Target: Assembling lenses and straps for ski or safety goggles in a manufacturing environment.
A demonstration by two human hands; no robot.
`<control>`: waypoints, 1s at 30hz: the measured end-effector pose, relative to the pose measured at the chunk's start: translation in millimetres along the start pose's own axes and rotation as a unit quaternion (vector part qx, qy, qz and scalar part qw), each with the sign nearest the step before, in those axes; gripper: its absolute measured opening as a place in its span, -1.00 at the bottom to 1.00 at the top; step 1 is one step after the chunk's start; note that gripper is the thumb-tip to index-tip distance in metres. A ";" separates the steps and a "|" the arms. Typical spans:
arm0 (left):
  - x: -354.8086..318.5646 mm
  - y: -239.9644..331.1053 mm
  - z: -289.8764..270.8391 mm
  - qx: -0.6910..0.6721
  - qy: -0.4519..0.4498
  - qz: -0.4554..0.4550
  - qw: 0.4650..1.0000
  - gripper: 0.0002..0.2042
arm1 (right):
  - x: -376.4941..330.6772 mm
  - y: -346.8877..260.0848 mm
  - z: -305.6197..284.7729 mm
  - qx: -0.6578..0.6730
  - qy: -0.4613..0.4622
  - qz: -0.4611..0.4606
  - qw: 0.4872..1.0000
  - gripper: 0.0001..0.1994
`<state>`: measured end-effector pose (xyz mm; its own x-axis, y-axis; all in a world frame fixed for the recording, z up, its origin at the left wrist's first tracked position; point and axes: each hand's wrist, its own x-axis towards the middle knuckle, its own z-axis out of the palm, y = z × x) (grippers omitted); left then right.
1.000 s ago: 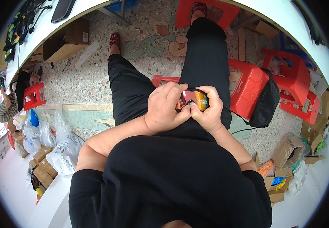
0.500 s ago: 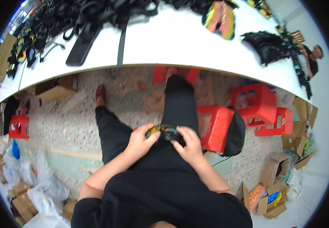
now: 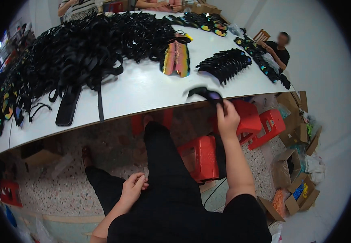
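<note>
Both hands were seen from above, well apart from each other. The right hand [image 3: 227,117] was raised to the near edge of the white table [image 3: 143,91], its fingers closed around a dark pair of goggles [image 3: 204,93] whose lens showed a purplish tint; the goggles were held just at the table's edge, blurred, so whether they touched the tabletop could not be told. The left hand [image 3: 133,187] was rested low on the lap, on the black trousers [image 3: 163,162], with its fingers loosely curled; whether anything small was held in it could not be told. On the table, to the left and far, a large heap of black straps [image 3: 82,44] was spread, with one long strap [image 3: 67,106] lying close to the near edge. Further right, a stack of iridescent orange-pink lenses [image 3: 176,58] was set near the middle, and a row of black goggle frames [image 3: 224,62] was laid beyond the raised hand. Under the table, red plastic stools [image 3: 260,121] were placed to the right of the legs. Cardboard boxes [image 3: 295,182] were scattered on the speckled floor at the right. Another person [image 3: 279,50] was seated at the far right of the table.
</note>
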<state>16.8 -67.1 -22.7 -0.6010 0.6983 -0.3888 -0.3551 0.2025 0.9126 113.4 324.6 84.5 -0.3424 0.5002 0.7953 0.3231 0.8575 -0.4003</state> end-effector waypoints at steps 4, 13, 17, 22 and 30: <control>4.8 -8.3 0.4 0.011 -0.011 -0.006 1.000 -0.69 | 54.1 62.8 37.4 -0.206 -0.002 0.065 0.976 -0.79; 10.2 -6.0 8.7 0.090 -0.011 0.022 0.996 -0.72 | 90.6 61.8 73.2 -0.320 -0.095 0.185 0.924 -0.79; 11.0 2.2 13.3 0.146 -0.017 0.028 0.989 -0.72 | 85.8 64.6 75.8 -0.319 -0.084 0.153 0.932 -0.82; 19.1 4.7 19.1 0.253 -0.028 0.056 0.965 -0.71 | 82.2 62.7 78.0 -0.308 -0.055 0.135 0.940 -0.84; 28.3 37.5 31.8 0.360 -0.068 0.039 0.930 -0.68 | 82.8 70.2 82.7 -0.305 -0.026 0.116 0.945 -0.86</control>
<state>9.3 -17.9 4.5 -0.4920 0.8000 -0.3434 0.2859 0.5210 0.8042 34.7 436.1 84.6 -0.2387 0.6849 0.6884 0.8371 0.5045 -0.2116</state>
